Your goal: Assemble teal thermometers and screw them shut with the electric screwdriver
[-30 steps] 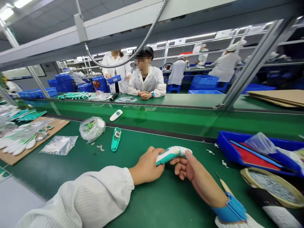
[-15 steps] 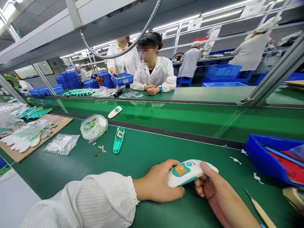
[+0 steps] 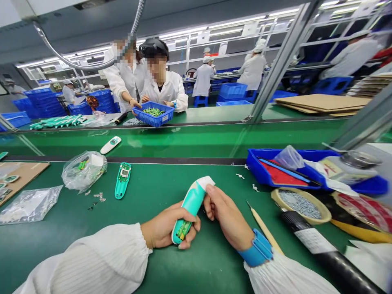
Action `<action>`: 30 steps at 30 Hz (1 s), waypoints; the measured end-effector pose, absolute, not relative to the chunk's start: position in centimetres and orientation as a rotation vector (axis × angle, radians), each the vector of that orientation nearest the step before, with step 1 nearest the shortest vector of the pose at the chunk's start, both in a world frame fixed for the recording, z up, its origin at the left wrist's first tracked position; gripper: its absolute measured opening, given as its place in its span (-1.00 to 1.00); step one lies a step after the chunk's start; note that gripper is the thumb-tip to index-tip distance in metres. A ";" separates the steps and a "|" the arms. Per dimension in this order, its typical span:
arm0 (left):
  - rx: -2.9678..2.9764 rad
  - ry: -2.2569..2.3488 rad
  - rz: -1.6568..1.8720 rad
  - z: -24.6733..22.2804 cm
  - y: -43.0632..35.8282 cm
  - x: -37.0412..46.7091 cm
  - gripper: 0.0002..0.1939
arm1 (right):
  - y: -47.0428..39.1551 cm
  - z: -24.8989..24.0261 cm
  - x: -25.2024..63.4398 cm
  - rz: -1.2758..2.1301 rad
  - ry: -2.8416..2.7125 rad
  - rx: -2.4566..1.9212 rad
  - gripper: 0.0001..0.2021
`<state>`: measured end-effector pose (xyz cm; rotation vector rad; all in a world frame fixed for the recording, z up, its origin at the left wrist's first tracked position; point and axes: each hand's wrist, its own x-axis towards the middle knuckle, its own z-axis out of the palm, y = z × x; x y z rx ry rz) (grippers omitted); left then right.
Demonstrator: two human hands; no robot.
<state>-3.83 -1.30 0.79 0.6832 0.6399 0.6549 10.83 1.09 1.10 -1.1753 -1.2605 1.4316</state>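
Observation:
A white and teal handheld thermometer (image 3: 194, 198) is held above the green bench, its teal back turned up. Around its lower half my left hand (image 3: 171, 224) is closed; green circuitry shows in an opening at that end. My right hand (image 3: 228, 212) has its thumb on the white tip, with the other fingers curled underneath and partly hidden. A blue band (image 3: 257, 248) circles my right wrist. Left of my hands lies a teal half-shell with a circuit board (image 3: 123, 180), near small loose parts (image 3: 98, 197).
A bag of parts (image 3: 84, 169) and a flat bag (image 3: 30, 204) lie left. Another thermometer (image 3: 110, 145) rests beyond. At right are a blue tray (image 3: 260, 174), a bowl of screws (image 3: 277, 197), a wooden-handled pick (image 3: 266, 228) and a black screwdriver (image 3: 337, 261). Co-workers hold a blue bin (image 3: 157, 118).
The thermometer has been turned over from its screen side to its teal back and tilted more upright. My view has swung right. Across the bench, the blue bin has come lower and nearer.

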 end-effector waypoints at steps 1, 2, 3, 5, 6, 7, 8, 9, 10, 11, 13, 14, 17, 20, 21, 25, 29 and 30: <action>0.712 0.658 0.676 0.8 -1.4 -3.8 -0.75 | 1.1 1.1 10.8 1.429 -1.264 -1.174 -0.55; 0.751 0.683 0.697 0.8 -1.5 -3.8 -0.76 | 1.0 1.1 10.8 1.430 -1.267 -1.173 -0.55; 0.799 0.714 0.718 0.9 -1.6 -3.8 -0.76 | 1.0 1.1 10.8 1.434 -1.270 -1.173 -0.55; 0.905 0.794 0.749 1.0 -1.9 -3.7 -0.71 | 1.0 1.1 10.8 1.444 -1.276 -1.169 -0.55; 0.955 0.829 0.761 1.0 -2.0 -3.7 -0.68 | 1.0 1.1 10.8 1.450 -1.278 -1.164 -0.56; 1.002 0.854 0.772 1.1 -2.1 -3.6 -0.65 | 1.0 1.1 10.8 1.455 -1.283 -1.158 -0.56; 1.047 0.871 0.775 1.1 -2.2 -3.6 -0.61 | 0.9 1.1 10.8 1.460 -1.290 -1.151 -0.56; 1.090 0.884 0.774 1.1 -2.2 -3.6 -0.58 | 0.9 1.1 10.8 1.461 -1.301 -1.147 -0.56; 1.133 0.898 0.772 1.2 -2.3 -3.5 -0.55 | 0.9 1.1 10.8 1.457 -1.314 -1.147 -0.56; 1.171 0.919 0.775 1.2 -2.4 -3.5 -0.52 | 0.9 1.1 10.8 1.445 -1.329 -1.151 -0.56; 1.229 0.993 0.801 1.2 -2.4 -3.5 -0.46 | 0.9 1.0 10.8 1.396 -1.364 -1.174 -0.58; 1.246 1.035 0.818 1.2 -2.4 -3.5 -0.44 | 0.8 1.0 10.8 1.363 -1.379 -1.189 -0.59; 1.288 1.140 0.878 1.1 -2.4 -3.5 -0.43 | 0.8 0.9 10.9 1.275 -1.395 -1.222 -0.63; 1.383 1.191 0.945 0.8 -2.4 -3.4 -0.45 | 0.6 1.0 10.7 1.255 -1.401 -1.218 -0.66; 1.427 1.196 0.968 0.7 -2.4 -3.4 -0.45 | 0.6 1.0 10.7 1.250 -1.400 -1.215 -0.67; 1.591 1.273 1.008 0.4 -1.9 -3.9 -0.38 | 0.8 1.4 11.1 1.075 -1.364 -1.213 -0.61; 1.862 1.390 0.968 0.2 -1.1 -4.9 -0.41 | 1.5 2.3 12.7 0.776 -1.737 -1.154 -0.46; 1.934 1.382 0.963 0.2 -0.9 -5.1 -0.42 | 1.7 2.5 13.1 0.721 -1.896 -1.129 -0.47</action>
